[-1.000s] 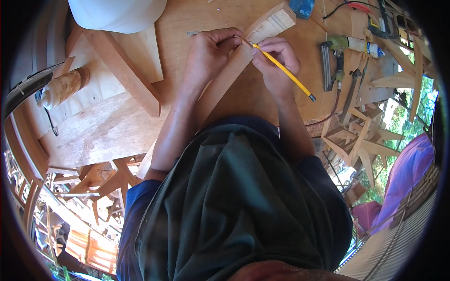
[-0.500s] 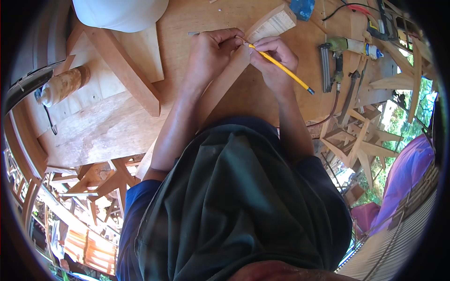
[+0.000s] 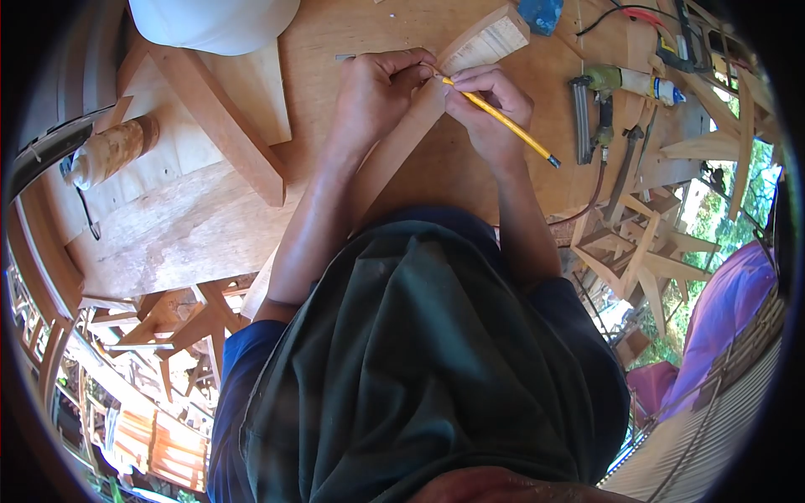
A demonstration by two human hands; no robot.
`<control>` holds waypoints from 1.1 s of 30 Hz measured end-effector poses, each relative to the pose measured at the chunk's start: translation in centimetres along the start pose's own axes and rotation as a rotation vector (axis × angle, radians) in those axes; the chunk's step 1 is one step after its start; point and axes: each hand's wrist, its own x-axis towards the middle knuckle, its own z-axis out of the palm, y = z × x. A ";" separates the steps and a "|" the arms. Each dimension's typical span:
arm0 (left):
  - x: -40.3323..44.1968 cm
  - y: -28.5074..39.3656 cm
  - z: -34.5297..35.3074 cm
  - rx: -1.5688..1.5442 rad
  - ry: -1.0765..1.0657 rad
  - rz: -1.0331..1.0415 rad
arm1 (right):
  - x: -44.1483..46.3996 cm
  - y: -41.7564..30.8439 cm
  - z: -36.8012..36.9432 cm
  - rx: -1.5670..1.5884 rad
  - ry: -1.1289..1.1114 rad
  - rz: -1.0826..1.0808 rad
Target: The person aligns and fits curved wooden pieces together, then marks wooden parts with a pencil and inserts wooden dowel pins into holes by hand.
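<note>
My right hand (image 3: 493, 105) is closed around a yellow pencil (image 3: 513, 127), whose dark end points down to the right. The pencil's other end meets the fingertips of my left hand (image 3: 377, 99). That hand is closed in a pinch; what lies between its fingers is hidden. A short grey end of a thin piece (image 3: 345, 58) shows beside its knuckles, and I cannot tell whether the hand holds it. Beneath both hands, a long wooden piece (image 3: 402, 151) runs diagonally across the wooden tabletop (image 3: 335, 25).
On the left are a joined wooden frame (image 3: 218, 126), a stained bottle (image 3: 113, 155) and a white rounded object (image 3: 214, 21). A nail gun (image 3: 599, 101) with a hose lies on the right, near a blue object (image 3: 541, 15). Wooden frames (image 3: 641, 251) are piled beyond the table's right side.
The pencil and my right fingertips have shifted very slightly left, toward my left hand. Both grips look the same.
</note>
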 end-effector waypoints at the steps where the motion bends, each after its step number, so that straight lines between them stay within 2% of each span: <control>1: 0.0 0.1 0.0 -0.003 -0.002 -0.004 | 0.0 0.0 0.0 -0.005 0.004 -0.001; 13: 0.0 0.0 0.0 0.007 0.002 -0.002 | -0.2 0.2 0.1 -0.024 0.023 -0.049; 16: -0.1 0.2 0.0 0.020 0.008 0.008 | -0.4 0.6 0.5 0.091 0.094 -0.005; 22: -0.1 0.1 0.0 0.015 0.013 0.026 | -0.1 -0.3 -0.3 0.191 0.309 -0.094; 26: 0.1 0.0 -0.1 -0.075 -0.031 -0.003 | 0.5 -1.5 -1.4 0.493 0.235 -0.025; 29: 0.2 -0.4 -0.2 -0.241 -0.066 0.044 | 0.0 -2.5 -1.7 0.149 0.149 0.139; 33: 0.1 -0.1 0.1 -0.454 -0.056 0.089 | -0.3 -4.5 -1.2 0.060 0.010 0.446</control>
